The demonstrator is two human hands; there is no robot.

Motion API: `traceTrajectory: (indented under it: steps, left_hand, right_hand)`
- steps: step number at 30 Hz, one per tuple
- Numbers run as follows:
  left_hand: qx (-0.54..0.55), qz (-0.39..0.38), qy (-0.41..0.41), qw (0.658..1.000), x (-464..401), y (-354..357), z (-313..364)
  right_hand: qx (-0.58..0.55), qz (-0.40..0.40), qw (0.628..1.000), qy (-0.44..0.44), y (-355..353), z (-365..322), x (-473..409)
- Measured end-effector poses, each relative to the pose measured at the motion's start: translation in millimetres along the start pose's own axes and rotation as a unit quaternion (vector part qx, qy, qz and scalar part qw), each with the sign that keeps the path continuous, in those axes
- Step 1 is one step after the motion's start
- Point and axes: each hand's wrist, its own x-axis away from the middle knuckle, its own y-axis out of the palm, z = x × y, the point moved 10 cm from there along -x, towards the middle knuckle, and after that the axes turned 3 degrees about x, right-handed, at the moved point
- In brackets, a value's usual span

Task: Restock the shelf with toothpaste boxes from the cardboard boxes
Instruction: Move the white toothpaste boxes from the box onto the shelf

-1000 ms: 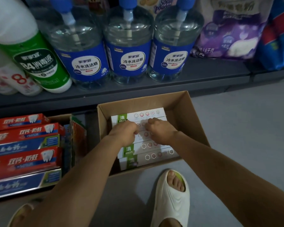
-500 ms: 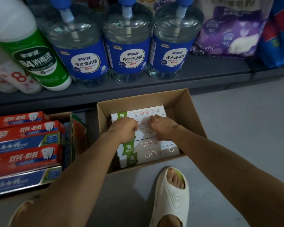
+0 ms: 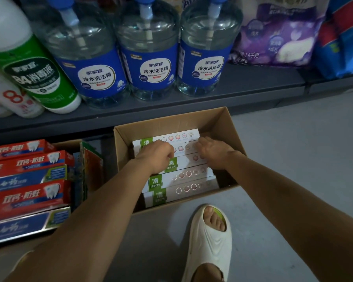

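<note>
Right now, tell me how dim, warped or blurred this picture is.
Head view: dim, flat light; the shelf edge bows from wide-angle distortion; the red toothpaste boxes at the left edge look smeared; the white boxes in the carton read sharper; faint glare on the clear bottles.

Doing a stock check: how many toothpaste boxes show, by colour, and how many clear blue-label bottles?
White-and-green toothpaste boxes in the cardboard box: 5
Red toothpaste boxes: 3
Blue toothpaste boxes: 2
Clear blue-label bottles: 3
Total: 13

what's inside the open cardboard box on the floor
The cardboard box holds white-and-green toothpaste boxes lying flat in rows. The left hand and right hand cover part of the top ones; anything beneath is hidden.
</note>
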Motion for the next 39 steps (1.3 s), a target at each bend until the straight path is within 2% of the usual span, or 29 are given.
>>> traceTrajectory:
  steps: [7,14,19,30,39]
  left_hand:
    - [-0.001,-0.001,0.001,1.0,-4,4,1]
    - [0.003,-0.002,0.009,1.0,-6,4,7]
    - [0.008,-0.004,0.006,1.0,4,1,6]
    - [0.0,0.003,0.019,1.0,34,-3,28]
    - [-0.003,-0.043,-0.011,0.999,25,31,14]
  right_hand:
    - [-0.051,-0.041,0.997,0.05,13,15,3]
    - [-0.039,-0.051,0.994,0.084,12,25,4]
    - [-0.02,-0.013,0.998,0.066,-7,22,11]
    - [-0.075,0.041,0.993,0.078,-64,38,40]
    - [-0.088,0.06,0.991,0.084,-80,46,36]
